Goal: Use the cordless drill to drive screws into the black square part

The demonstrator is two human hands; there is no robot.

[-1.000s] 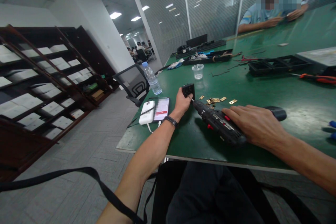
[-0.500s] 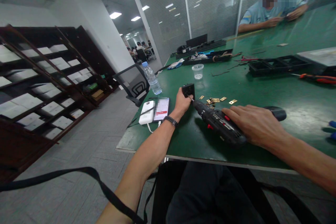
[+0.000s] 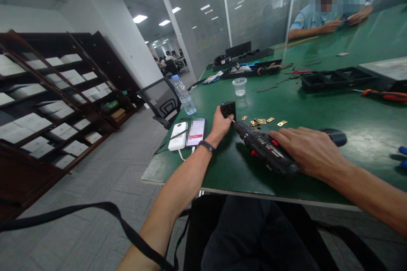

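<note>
Holds a black block [image 3: 229, 108] in the left grip [image 3: 221, 123], pinched between thumb and fingers, over the left part of the green counter [image 3: 219, 171], nearer than the clear cup [image 3: 240, 88]. Clasps a drill [image 3: 262, 148] in the right grip [image 3: 308, 148], closed over the body from above, with the bit [image 3: 233, 121] aimed at the block, right by the left thumb. Appears to be at the step of working the bit at the block. Cannot tell from this angle a seated bit from one merely touching, nor a running drill from a stopped one. Seems to call next for a firm left grip, a drill lined up straight and a thumb clear of the tip. Risks, by judgement, a sideways slip toward that thumb. Has small brass plates [image 3: 261, 121] scattered just right of the block, some overlapping, held by neither grip. Has also a power bank [image 3: 178, 136] and phone [image 3: 196, 131] side by side to the left, with an upright bottle [image 3: 185, 96] beyond. Shares the counter with a co-worker [image 3: 311, 19] in light blue, seated at the far side.
</note>
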